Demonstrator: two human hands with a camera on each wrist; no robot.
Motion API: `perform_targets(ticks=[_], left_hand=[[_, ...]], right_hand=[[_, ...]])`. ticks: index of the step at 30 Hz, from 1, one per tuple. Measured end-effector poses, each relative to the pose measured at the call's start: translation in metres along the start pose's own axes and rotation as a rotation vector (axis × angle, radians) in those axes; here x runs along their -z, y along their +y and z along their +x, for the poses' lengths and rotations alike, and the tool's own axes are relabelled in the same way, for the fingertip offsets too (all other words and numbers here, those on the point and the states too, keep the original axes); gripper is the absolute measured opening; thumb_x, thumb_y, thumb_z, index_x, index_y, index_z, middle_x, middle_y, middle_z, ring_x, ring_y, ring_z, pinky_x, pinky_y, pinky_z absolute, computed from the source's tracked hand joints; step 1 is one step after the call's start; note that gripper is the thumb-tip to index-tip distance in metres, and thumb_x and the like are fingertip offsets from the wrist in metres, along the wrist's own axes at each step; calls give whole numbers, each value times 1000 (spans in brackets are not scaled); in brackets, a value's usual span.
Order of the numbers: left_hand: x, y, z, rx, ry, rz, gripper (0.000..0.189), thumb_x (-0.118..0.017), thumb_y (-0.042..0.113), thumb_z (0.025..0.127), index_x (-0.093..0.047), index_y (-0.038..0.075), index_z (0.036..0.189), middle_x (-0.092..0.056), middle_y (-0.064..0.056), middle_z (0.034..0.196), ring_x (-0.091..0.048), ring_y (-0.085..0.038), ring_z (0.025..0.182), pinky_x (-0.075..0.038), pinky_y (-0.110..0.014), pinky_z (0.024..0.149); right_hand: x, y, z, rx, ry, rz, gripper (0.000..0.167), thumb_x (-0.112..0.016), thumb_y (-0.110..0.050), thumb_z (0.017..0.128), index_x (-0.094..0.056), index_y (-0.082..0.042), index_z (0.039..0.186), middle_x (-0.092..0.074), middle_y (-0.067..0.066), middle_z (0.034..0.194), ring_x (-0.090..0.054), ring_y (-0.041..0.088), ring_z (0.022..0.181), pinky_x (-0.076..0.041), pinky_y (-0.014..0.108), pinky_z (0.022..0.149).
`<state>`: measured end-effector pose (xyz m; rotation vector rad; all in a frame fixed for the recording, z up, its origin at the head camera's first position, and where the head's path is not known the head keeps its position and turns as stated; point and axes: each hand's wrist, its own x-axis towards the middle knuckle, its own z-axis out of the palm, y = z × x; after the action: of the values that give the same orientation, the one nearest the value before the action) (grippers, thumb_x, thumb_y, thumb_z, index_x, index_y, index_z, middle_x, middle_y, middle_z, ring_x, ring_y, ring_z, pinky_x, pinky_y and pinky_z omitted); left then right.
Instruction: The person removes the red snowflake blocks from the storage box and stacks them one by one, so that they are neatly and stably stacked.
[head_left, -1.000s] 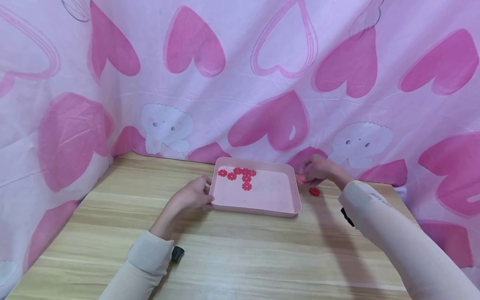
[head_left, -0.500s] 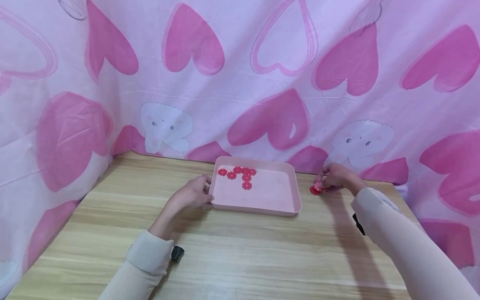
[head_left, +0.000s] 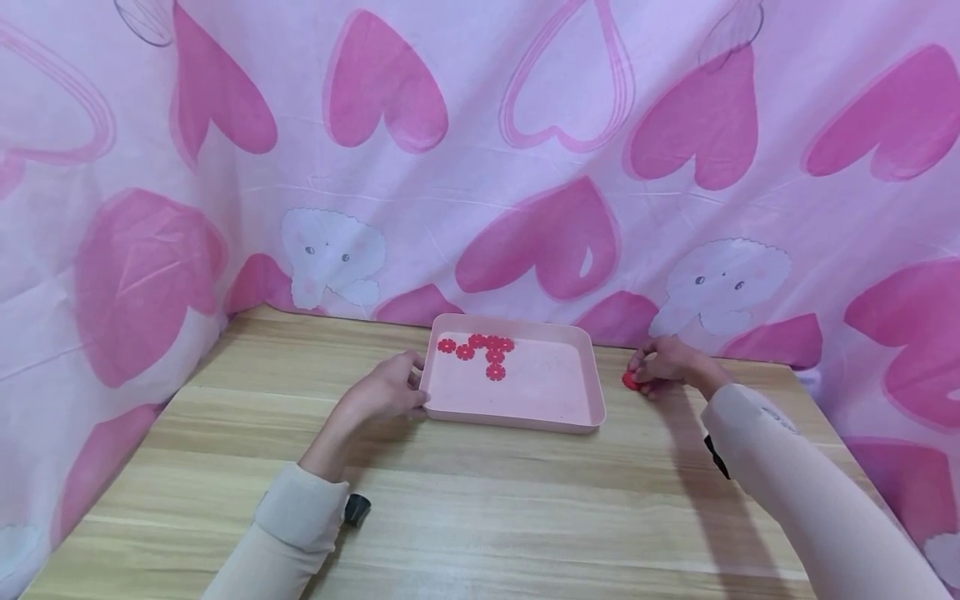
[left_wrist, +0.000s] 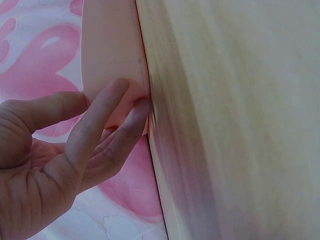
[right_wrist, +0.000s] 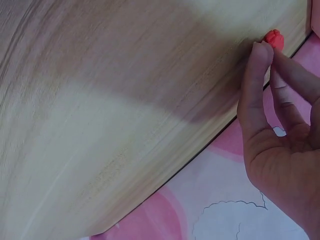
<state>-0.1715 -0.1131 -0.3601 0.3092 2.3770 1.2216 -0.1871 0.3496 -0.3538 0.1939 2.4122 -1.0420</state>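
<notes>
Along the left wall of a shallow pink tray (head_left: 517, 423), my left hand (head_left: 386, 385) grips the near corner. In the left wrist view, bent fingers of that hand (left_wrist: 65, 145) lie against the tray's outer wall (left_wrist: 112, 45). My right hand (head_left: 670, 365) is right of the tray, low over the table, pinching a red flower-shaped disc (head_left: 632, 381) between thumb and fingertips. The right wrist view shows this red disc (right_wrist: 274, 40) at the tips; the fingers partly hide it. Several similar red discs (head_left: 495, 372) lie in the tray's back left part.
A light wooden table (head_left: 480, 517) bears the tray and runs back to a pink cloth (head_left: 525, 167) printed with hearts. Dark straps (head_left: 357, 509) show at the sleeve cuffs. The table's back edge (right_wrist: 185, 167) passes just behind the right hand.
My right hand moved right, away from the tray's side, carrying a red disc to the one lying on the table, and its fingers closed there. The left hand stayed at the tray.
</notes>
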Motion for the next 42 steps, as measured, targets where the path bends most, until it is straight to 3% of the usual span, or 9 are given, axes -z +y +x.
perform_targets(ticks=[17, 25, 33, 36, 42], left_hand=[[-1, 0, -7, 19, -13, -41, 43, -64, -8, 100, -50, -9, 140, -66, -25, 120, -72, -28, 96, -69, -38, 84], [-2, -1, -5, 23, -9, -35, 43, -64, -8, 100, -50, -9, 140, -66, -24, 120, -72, -28, 95, -69, -37, 84], [-3, 0, -6, 25, -6, -35, 42, -63, -8, 100, -50, -9, 139, -66, -25, 118, -73, -28, 95, -69, -37, 83], [-3, 0, -6, 11, -9, -40, 41, -62, -9, 99, -50, -11, 139, -66, -26, 118, -73, -28, 95, -69, -38, 83], [-1, 3, -6, 22, 2, -35, 41, -61, -9, 99, -50, -11, 138, -66, -26, 118, -73, -29, 94, -69, -38, 84]], right_hand=[[-5, -1, -2, -15, 37, -77, 26, -70, -7, 101, -60, 9, 118, -71, 11, 93, -70, 14, 73, -70, 37, 74], [-10, -10, -3, 105, 226, -298, 18, -64, -15, 99, -67, 2, 99, -67, 7, 81, -63, 20, 77, -58, 29, 67], [-11, -30, -3, 159, 169, -175, 24, -68, -16, 101, -65, 6, 107, -66, 9, 85, -63, 19, 74, -65, 35, 69], [-12, -41, -4, 181, 187, -134, 25, -68, -14, 100, -66, 8, 113, -68, 11, 89, -63, 17, 72, -66, 35, 67], [-18, -67, -2, 211, 217, -139, 22, -72, -14, 99, -67, 6, 106, -65, 5, 78, -62, 14, 67, -67, 35, 65]])
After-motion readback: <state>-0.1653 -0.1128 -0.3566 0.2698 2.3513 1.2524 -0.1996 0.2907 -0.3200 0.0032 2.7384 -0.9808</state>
